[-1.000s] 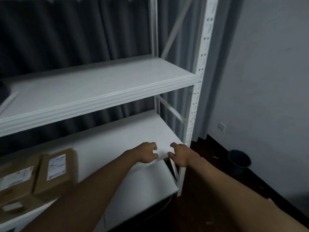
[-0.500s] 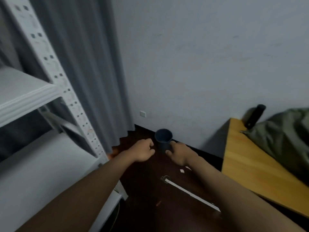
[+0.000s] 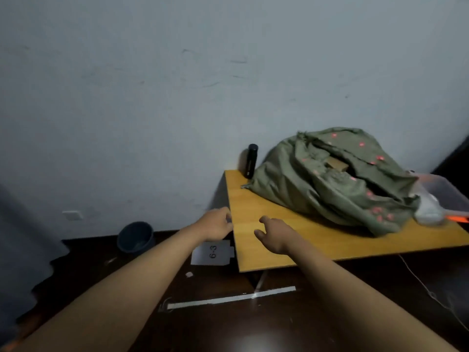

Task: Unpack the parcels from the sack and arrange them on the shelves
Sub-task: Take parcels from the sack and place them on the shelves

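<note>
A green cloth sack (image 3: 330,179) with pink dots lies slumped on a wooden table (image 3: 274,219) at the right. In its open mouth the corner of a brown parcel (image 3: 336,163) shows. My left hand (image 3: 215,224) hovers just off the table's left edge, fingers loosely curled, holding nothing. My right hand (image 3: 271,235) is over the table's near left corner, fingers relaxed and empty. Both hands are well short of the sack. The shelves are out of view.
A black bottle (image 3: 251,160) stands on the table against the wall, left of the sack. A clear plastic tub (image 3: 446,196) sits at the table's right end. On the dark floor lie a blue bucket (image 3: 135,237), a paper marked 6-3 (image 3: 213,252) and a white strip (image 3: 231,298).
The view has swung right, from the white shelves with their parcels past the bucket to the table and sack. Both empty hands travelled along with it.
</note>
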